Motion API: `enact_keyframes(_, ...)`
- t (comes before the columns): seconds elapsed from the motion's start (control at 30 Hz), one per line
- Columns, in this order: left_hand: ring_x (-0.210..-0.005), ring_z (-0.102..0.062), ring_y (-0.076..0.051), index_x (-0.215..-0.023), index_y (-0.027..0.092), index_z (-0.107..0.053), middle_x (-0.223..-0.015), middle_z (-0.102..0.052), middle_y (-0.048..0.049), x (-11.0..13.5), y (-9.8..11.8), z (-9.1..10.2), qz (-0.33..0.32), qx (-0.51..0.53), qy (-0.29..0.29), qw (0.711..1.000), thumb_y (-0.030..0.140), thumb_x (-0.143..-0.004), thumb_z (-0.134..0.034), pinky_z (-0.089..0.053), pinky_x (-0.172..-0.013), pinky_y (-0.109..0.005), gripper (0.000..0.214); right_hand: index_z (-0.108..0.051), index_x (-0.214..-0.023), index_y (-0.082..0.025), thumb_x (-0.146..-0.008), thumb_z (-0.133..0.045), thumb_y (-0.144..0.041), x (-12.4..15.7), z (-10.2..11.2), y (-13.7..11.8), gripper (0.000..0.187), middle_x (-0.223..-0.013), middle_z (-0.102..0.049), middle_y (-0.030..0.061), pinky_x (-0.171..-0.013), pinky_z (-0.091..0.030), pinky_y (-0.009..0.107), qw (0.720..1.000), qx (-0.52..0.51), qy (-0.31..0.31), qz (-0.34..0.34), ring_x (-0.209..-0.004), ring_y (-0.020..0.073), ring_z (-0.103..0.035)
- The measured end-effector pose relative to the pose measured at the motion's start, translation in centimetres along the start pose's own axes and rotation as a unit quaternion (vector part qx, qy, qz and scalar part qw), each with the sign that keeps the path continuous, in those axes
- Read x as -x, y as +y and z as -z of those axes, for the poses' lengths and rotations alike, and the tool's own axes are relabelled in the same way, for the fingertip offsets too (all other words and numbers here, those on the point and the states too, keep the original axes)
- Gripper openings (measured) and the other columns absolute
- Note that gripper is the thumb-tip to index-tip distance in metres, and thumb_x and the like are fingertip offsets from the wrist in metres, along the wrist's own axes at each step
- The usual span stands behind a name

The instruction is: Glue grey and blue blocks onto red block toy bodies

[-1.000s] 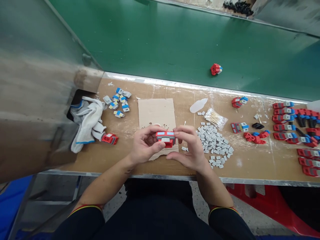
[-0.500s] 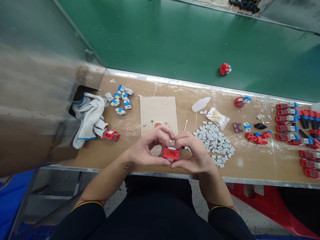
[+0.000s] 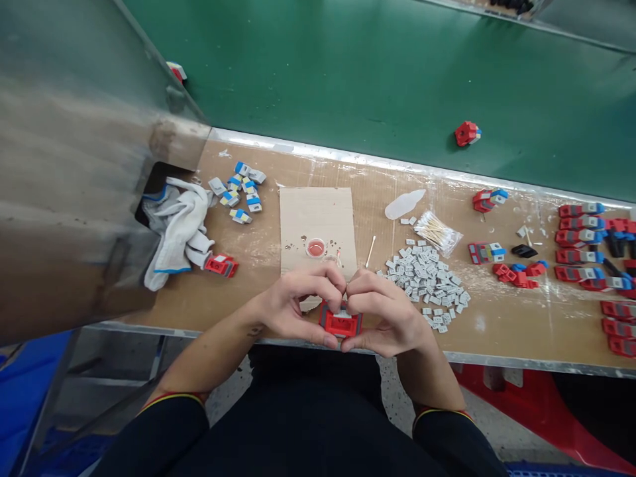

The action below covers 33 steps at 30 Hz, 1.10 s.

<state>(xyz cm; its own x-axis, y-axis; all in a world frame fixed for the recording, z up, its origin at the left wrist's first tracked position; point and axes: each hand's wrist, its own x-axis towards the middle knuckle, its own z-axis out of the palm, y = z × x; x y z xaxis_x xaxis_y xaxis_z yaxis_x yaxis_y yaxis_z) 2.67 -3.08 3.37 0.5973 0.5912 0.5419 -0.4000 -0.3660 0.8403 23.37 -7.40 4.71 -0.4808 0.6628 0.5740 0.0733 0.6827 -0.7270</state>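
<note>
Between my two hands is a red plastic part (image 3: 340, 324) with grey side strips and a light grey piece near its far edge. My left hand (image 3: 304, 301) grips its left end, thumb below and curled fingers above. Its right end is pinched by my right hand (image 3: 385, 311) in the same way. Just beyond my fingers lies a cardboard sheet (image 3: 318, 212), bearing a small round dish of red liquid (image 3: 315, 248). A cotton swab (image 3: 370, 252) and a heap of small grey pieces (image 3: 424, 275) lie beside my right hand.
White gloves (image 3: 181, 225), a red part (image 3: 222, 265) and several grey-blue parts (image 3: 241, 189) lie left. Rightward are a bag of cotton swabs (image 3: 437, 232), a translucent spatula-shaped piece (image 3: 405, 204) and rows of red parts (image 3: 579, 238). A green belt (image 3: 318, 86) runs behind; a metal panel (image 3: 74, 165) stands left.
My hands and the red part have moved slightly toward me, uncovering the dish. My fingers now press on its far edge. On the belt, a red part shifted right and another appeared at left.
</note>
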Motion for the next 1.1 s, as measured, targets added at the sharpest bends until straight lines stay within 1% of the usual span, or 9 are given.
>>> enact_keyframes(0.13,-0.071,-0.064,-0.014,-0.088,0.022,-0.066,-0.085,-0.064,-0.0028,0.17,-0.04,-0.14,0.001,-0.004,-0.008,1.0,0.038,-0.083,-0.091,-0.059,-0.067,-0.025,0.03,-0.063,-0.108,-0.022,-0.105,-0.062,-0.045,-0.12,0.2,-0.03,0.023,-0.093,-0.065,0.0036,-0.07,-0.058,0.029,1.0,0.018,-0.007,0.011,-0.082,0.0156,-0.065)
enact_keyframes(0.23,-0.072,-0.063,-0.014,-0.091,0.022,-0.064,-0.087,-0.063,-0.0028,0.15,-0.02,-0.26,0.008,-0.017,-0.001,1.0,0.039,-0.086,-0.088,-0.058,-0.068,-0.025,0.029,-0.063,-0.104,-0.022,-0.106,-0.061,-0.047,-0.12,0.28,-0.03,0.025,-0.092,-0.064,0.0032,-0.068,-0.058,0.029,0.999,0.042,-0.007,0.009,-0.079,0.015,-0.064)
enact_keyframes(0.4,-0.071,-0.06,-0.013,-0.096,0.022,-0.063,-0.089,-0.062,-0.003,0.0,0.08,-0.11,0.01,-0.023,-0.005,1.0,0.043,-0.092,-0.081,-0.056,-0.066,-0.024,0.028,-0.064,-0.11,-0.022,-0.104,-0.064,-0.049,0.12,0.05,-0.01,0.028,-0.095,-0.065,0.0035,-0.069,-0.059,0.029,0.999,0.046,0.009,-0.011,-0.08,0.0147,-0.066)
enact_keyframes(0.57,-0.069,-0.06,-0.013,-0.095,0.022,-0.066,-0.088,-0.062,-0.003,-0.04,0.12,0.05,0.006,-0.014,-0.005,1.0,0.042,-0.088,-0.086,-0.057,-0.066,-0.025,0.029,-0.065,-0.113,-0.024,-0.1,-0.07,-0.047,0.21,-0.22,-0.05,0.027,-0.094,-0.066,0.0026,-0.068,-0.059,0.029,0.999,0.028,0.023,-0.015,-0.079,0.015,-0.065)
enact_keyframes(0.67,-0.069,-0.061,-0.013,-0.095,0.022,-0.066,-0.087,-0.063,-0.0028,-0.02,0.08,-0.02,0.004,-0.003,0.003,1.0,0.043,-0.085,-0.088,-0.057,-0.066,-0.025,0.032,-0.066,-0.112,-0.023,-0.102,-0.067,-0.045,0.09,-0.28,-0.17,0.024,-0.092,-0.067,0.0026,-0.066,-0.057,0.028,0.999,0.019,0.025,-0.006,-0.078,0.0152,-0.065)
enact_keyframes(0.73,-0.068,-0.061,-0.013,-0.095,0.022,-0.067,-0.087,-0.063,-0.0028,0.01,0.03,-0.08,0.0,-0.004,0.008,1.0,0.044,-0.085,-0.089,-0.057,-0.066,-0.025,0.033,-0.066,-0.114,-0.023,-0.103,-0.067,-0.044,0.07,-0.3,-0.25,0.024,-0.093,-0.067,0.0029,-0.066,-0.057,0.028,0.999,0.02,0.027,-0.008,-0.079,0.0153,-0.065)
enact_keyframes(0.83,-0.069,-0.062,-0.014,-0.095,0.023,-0.066,-0.088,-0.064,-0.0033,0.11,-0.12,-0.17,0.002,-0.015,0.014,1.0,0.044,-0.086,-0.087,-0.058,-0.065,-0.026,0.031,-0.066,-0.12,-0.025,-0.099,-0.073,-0.042,0.16,-0.26,-0.3,0.029,-0.097,-0.069,0.0032,-0.068,-0.058,0.029,0.999,0.028,0.028,-0.02,-0.08,0.0161,-0.066)
enact_keyframes(1.0,-0.075,-0.064,-0.016,-0.103,0.025,-0.064,-0.091,-0.065,-0.0035,0.25,-0.46,-0.29,-0.001,-0.013,0.046,0.999,0.037,-0.087,-0.086,-0.057,-0.064,-0.025,0.03,-0.063,-0.124,-0.026,-0.095,-0.078,-0.043,0.3,-0.09,-0.01,0.036,-0.099,-0.069,0.0035,-0.071,-0.06,0.03,0.997,0.048,0.053,-0.028,-0.084,0.0176,-0.068)
enact_keyframes(1.1,-0.075,-0.063,-0.015,-0.102,0.025,-0.063,-0.092,-0.064,-0.0031,0.23,-0.42,-0.2,-0.001,-0.021,0.035,0.999,0.034,-0.087,-0.087,-0.058,-0.066,-0.025,0.029,-0.062,-0.121,-0.026,-0.097,-0.076,-0.042,0.31,0.0,0.08,0.032,-0.098,-0.067,0.0034,-0.071,-0.06,0.029,0.997,0.043,0.052,-0.023,-0.085,0.0172,-0.068)
